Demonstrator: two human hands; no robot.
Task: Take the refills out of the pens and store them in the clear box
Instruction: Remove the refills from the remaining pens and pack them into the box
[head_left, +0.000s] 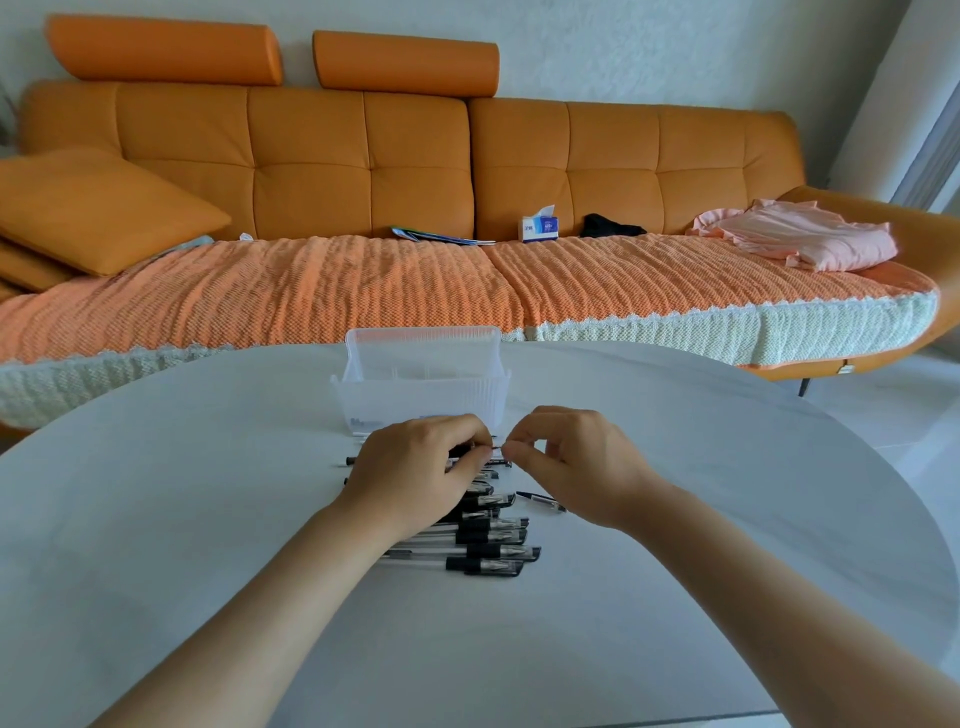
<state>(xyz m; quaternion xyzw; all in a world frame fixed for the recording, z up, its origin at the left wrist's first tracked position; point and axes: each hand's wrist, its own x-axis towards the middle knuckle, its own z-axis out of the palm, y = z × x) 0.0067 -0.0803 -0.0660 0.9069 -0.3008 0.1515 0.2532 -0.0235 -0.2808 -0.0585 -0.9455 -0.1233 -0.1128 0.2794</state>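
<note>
Our left hand (415, 470) curls its fingers round a black pen (467, 450) low over the white table (156, 519). Our right hand (576, 462) meets it almost fingertip to fingertip, pinching between thumb and forefinger the thin end that sticks out of that pen; whether this end is the tip or the refill, we cannot tell.

Under and just below both hands, more pens (491, 540) lie side by side in a loose row, clear barrels with black grips, partly hidden by our left wrist; one loose pen (540, 502) lies apart from the row, near our right wrist.

Just behind the hands, at the table's far edge, stands the box (423, 400), clear and ribbed, its lid (423, 343) raised upright at the back; what it holds is too faint for us to make out.

Beyond the table we see an orange sofa (363, 166) under a woven orange cover (311, 291); on it, from left to right, lie an orange cushion (98, 208), a booklet (436, 236), a tissue box (539, 228), a black cloth (610, 226) and a folded pink garment (802, 240).
</note>
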